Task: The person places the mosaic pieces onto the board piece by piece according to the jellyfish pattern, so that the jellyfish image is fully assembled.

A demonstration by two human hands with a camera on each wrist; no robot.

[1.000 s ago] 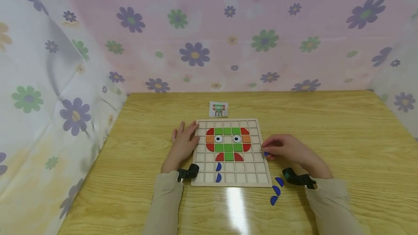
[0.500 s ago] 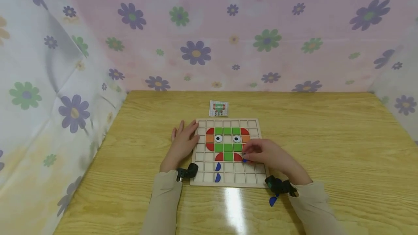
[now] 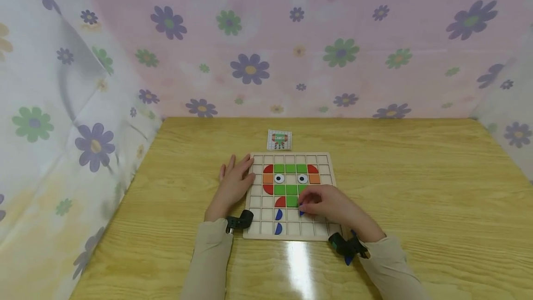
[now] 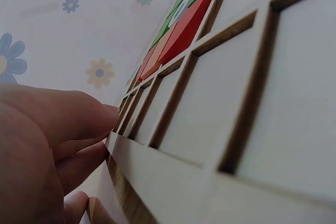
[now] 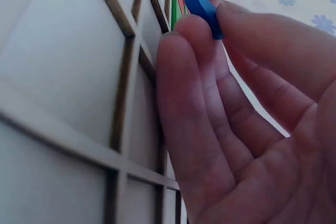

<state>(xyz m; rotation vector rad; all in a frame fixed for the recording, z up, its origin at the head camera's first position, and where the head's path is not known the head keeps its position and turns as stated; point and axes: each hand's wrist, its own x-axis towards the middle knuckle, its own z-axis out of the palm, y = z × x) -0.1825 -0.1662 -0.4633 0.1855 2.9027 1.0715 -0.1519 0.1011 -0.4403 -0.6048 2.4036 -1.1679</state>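
A wooden grid board [image 3: 287,237] lies on the table, bearing a figure of green squares [image 3: 291,190], red quarter-round pieces [image 3: 268,169], orange squares [image 3: 268,178] and two eye discs [image 3: 279,178]. Below the figure, two blue half-round pieces [image 3: 278,228] sit in cells of one column. My left hand [image 3: 231,186] rests along the board's left edge, fingers relaxed, fingertips at the rim in the left wrist view. Between thumb and fingertips, my right hand [image 3: 329,203] pinches another blue half-round piece [image 5: 203,13], close over the board's lower right cells. That hand covers some red pieces at the right.
Behind the board lies a small card [image 3: 279,140] with a printed picture of a similar figure on a grid. Loose blue pieces [image 3: 349,260] by the board's lower right corner are mostly hidden under the right wrist camera [image 3: 342,243]. Floral cloth [image 3: 325,82] stands behind the table.
My right hand has brought the pinched blue half-round piece leftward from beyond the board's right edge to over its lower cells. The left hand has stayed at the left edge.
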